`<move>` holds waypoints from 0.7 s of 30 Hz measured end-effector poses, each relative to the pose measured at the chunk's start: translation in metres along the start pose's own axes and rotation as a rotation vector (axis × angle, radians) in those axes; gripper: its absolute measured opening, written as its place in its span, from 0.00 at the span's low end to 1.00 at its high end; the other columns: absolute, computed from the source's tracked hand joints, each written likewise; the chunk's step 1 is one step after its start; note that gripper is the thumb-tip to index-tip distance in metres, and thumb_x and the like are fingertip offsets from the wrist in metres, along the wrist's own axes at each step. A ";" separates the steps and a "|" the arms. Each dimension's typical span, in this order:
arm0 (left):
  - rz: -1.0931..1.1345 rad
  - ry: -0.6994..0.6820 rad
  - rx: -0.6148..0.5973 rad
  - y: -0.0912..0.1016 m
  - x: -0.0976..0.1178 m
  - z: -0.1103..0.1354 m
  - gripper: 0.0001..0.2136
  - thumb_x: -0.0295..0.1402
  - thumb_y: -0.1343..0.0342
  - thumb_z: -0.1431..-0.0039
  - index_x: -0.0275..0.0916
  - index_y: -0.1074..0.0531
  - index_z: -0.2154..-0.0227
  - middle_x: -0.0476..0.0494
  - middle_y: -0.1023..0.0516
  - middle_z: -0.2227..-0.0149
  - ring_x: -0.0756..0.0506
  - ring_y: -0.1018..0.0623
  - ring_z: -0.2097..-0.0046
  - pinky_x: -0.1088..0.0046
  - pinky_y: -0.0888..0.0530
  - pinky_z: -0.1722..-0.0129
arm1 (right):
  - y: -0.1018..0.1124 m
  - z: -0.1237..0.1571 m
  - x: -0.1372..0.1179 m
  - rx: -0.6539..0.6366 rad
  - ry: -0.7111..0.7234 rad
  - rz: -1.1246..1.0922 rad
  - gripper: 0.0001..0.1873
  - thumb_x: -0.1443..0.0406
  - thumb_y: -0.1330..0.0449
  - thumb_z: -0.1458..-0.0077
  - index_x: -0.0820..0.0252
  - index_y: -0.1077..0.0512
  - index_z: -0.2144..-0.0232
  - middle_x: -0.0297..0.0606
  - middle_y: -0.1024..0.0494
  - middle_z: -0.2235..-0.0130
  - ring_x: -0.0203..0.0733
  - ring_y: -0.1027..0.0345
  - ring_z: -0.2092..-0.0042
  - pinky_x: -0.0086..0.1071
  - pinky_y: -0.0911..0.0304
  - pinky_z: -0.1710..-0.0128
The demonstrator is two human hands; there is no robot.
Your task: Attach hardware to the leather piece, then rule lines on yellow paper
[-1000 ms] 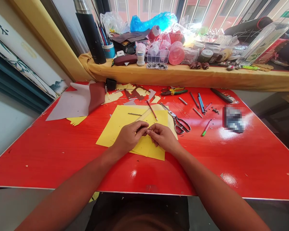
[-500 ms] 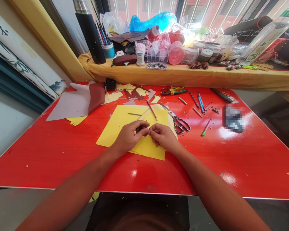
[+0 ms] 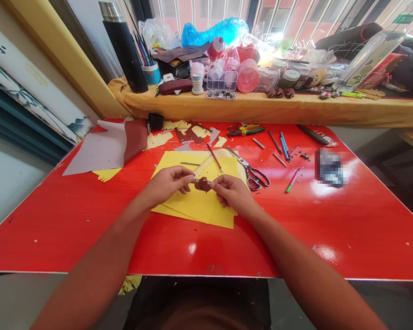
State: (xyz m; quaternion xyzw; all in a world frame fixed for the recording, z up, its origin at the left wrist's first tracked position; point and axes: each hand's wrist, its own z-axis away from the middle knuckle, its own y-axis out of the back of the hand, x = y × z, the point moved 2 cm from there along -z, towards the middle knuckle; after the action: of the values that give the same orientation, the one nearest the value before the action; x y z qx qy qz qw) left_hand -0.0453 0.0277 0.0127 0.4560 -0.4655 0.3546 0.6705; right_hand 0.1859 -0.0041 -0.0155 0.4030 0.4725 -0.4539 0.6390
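Note:
Between my hands, above the yellow sheets (image 3: 192, 208), is a small brown piece (image 3: 203, 184) with pale ring-like spots at its two ends; it looks like leather or felt. My right hand (image 3: 229, 189) pinches its right end between thumb and finger. Pinched at the other end, its left edge meets the fingertips of my left hand (image 3: 174, 182). Just beyond my hands lie a clear ruler (image 3: 204, 165) and a red pencil (image 3: 214, 157) on the sheets. Scissors (image 3: 251, 172) with dark handles rest to the right, partly on a paler sheet.
Brown and cream scraps (image 3: 192, 133) lie at the back, with pliers (image 3: 245, 130) beside them. Pens, small metal bits (image 3: 304, 156) and a blurred dark object (image 3: 330, 168) are on the right. Grey and brown sheets (image 3: 96, 147) lie left. The sill (image 3: 179, 104) holds jars, bags and a flask (image 3: 124, 50).
My left hand has moved left, away from my right hand, and the brown piece now shows between them. The view has shifted slightly.

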 end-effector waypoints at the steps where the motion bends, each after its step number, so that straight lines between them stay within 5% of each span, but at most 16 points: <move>1: -0.006 0.010 -0.023 -0.001 -0.001 0.000 0.25 0.56 0.33 0.44 0.38 0.20 0.57 0.42 0.16 0.64 0.45 0.20 0.68 0.64 0.21 0.64 | 0.000 0.000 0.000 -0.001 0.002 0.004 0.21 0.47 0.35 0.43 0.56 0.31 0.67 0.25 0.31 0.82 0.32 0.41 0.83 0.26 0.46 0.82; 6: 0.012 0.023 -0.114 -0.008 -0.006 -0.001 0.25 0.54 0.33 0.44 0.38 0.21 0.56 0.43 0.16 0.63 0.45 0.19 0.67 0.64 0.20 0.62 | 0.000 0.001 -0.002 -0.006 0.011 0.029 0.19 0.48 0.36 0.41 0.56 0.31 0.66 0.26 0.31 0.82 0.32 0.40 0.82 0.26 0.47 0.82; 21: 0.074 0.055 -0.112 -0.007 -0.007 0.000 0.24 0.51 0.31 0.45 0.38 0.22 0.54 0.39 0.14 0.57 0.41 0.15 0.61 0.58 0.17 0.55 | 0.000 0.002 -0.003 -0.017 0.017 0.011 0.19 0.47 0.35 0.42 0.55 0.32 0.67 0.25 0.31 0.82 0.32 0.40 0.82 0.26 0.46 0.82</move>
State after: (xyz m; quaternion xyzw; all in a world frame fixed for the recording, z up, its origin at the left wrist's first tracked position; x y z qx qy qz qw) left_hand -0.0408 0.0251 0.0044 0.3902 -0.4828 0.3649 0.6939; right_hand 0.1858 -0.0050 -0.0122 0.4039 0.4797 -0.4430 0.6407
